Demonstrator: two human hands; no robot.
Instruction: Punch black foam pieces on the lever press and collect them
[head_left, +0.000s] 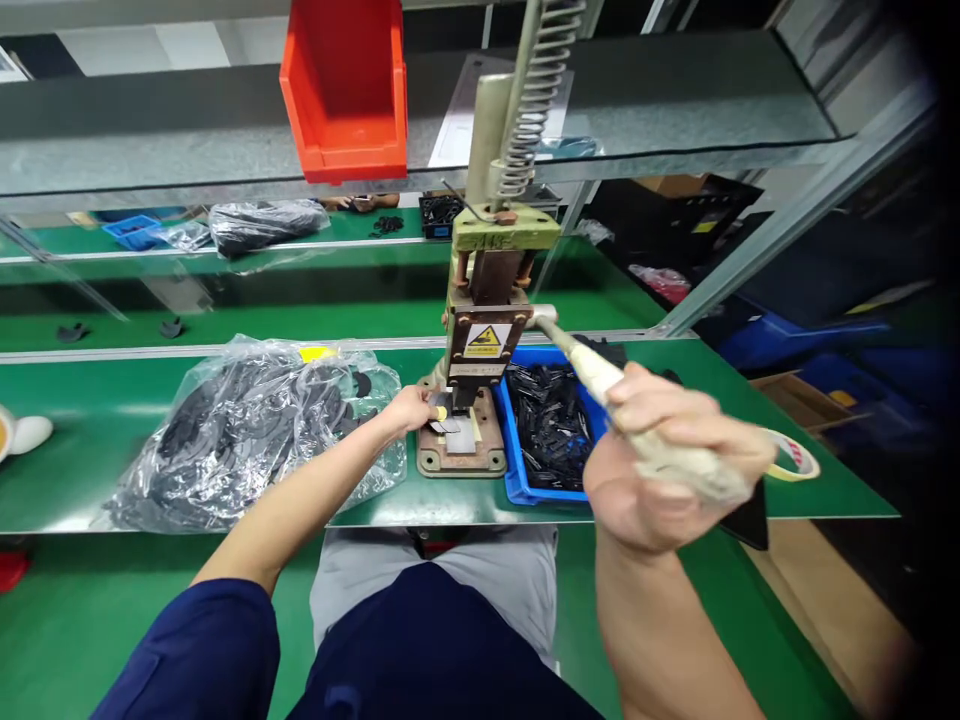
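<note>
While the right hand (pixel 675 450) wraps firmly around the pale-covered lever (pixel 596 375) at about two to three o'clock, the left hand (pixel 411 408) works at the foot of a hand press (pixel 486 330). (Clock positions are taken from the press base (pixel 431 460), twelve o'clock pointing away from the worker.) The left fingertips appear to pinch a small dark piece (pixel 444 427), which lies at the left edge of the pale pad (pixel 463 438), toward ten o'clock and close to the ram. Its exact outline is too small to make out, and the view does not settle whether the ram touches it.

Good practice at this step would seem to rest on three points. First, the piece should lie flat and square on the pad, since a tilted one would probably take the pressure unevenly. Second, the fingertips, here very near the ram, are best drawn off toward nine o'clock before any force goes on the lever; the yellow warning label (pixel 487 340) on the press suits that caution. Third, a smooth, steady pull is likely to serve better than a jerk, which could shift the piece.

Supplies flank the base: a clear plastic bag (pixel 255 440) of dark parts at nine o'clock, and a blue bin (pixel 517 488) of black parts just beside it at three o'clock. A roll of tape (pixel 796 458) lies farther out, also at three.
</note>
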